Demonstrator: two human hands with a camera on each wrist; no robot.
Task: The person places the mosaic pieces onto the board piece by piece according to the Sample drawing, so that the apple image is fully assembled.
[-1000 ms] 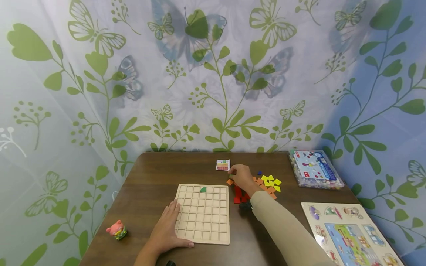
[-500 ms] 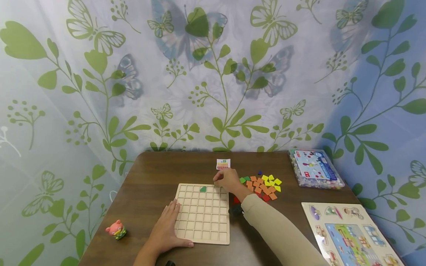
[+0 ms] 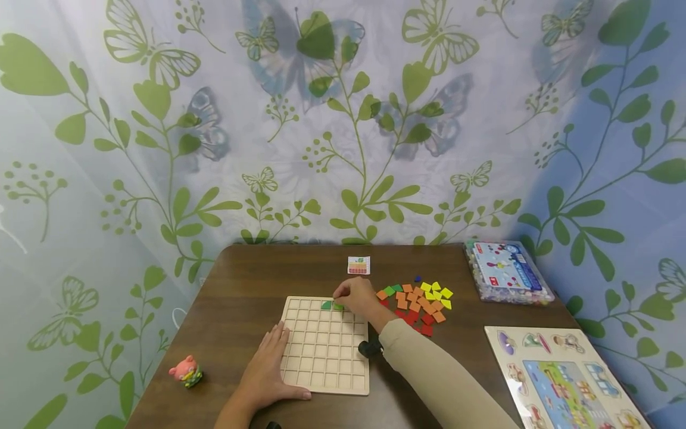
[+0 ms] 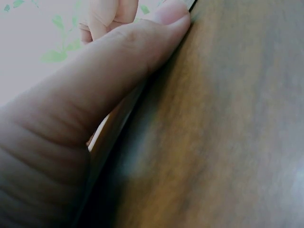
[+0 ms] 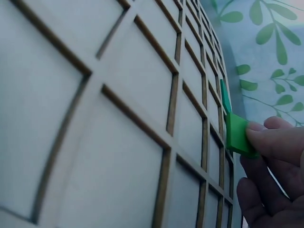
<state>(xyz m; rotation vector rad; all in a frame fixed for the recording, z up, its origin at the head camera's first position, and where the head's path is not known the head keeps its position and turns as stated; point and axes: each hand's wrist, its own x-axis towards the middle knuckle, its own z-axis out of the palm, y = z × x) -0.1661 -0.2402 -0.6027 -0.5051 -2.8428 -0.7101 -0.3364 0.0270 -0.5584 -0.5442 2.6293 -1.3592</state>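
Note:
A pale wooden grid board [image 3: 325,351] lies on the dark table. My left hand [image 3: 266,369] rests at its near left corner, fingers along the left edge and thumb along the front edge. At the far row, my right hand [image 3: 358,295] pinches a light green tile [image 5: 239,135] between thumb and fingertips. Right beside that tile, a dark green rounded piece [image 3: 326,305] sits in a far-row cell. In the right wrist view the light green tile stands tilted against the grid; whether it is seated in a cell, I cannot tell.
Loose orange tiles [image 3: 415,297], yellow tiles [image 3: 436,292] and red tiles [image 3: 411,317] lie right of the board. A printed card [image 3: 358,265] is behind it. Farther right are a box of beads [image 3: 506,271] and a picture puzzle [image 3: 568,375]. A pink figurine [image 3: 186,372] stands left.
My right hand has come left from the loose tiles to the board's far row, bringing the light green tile beside the dark green piece. My left hand has stayed in place.

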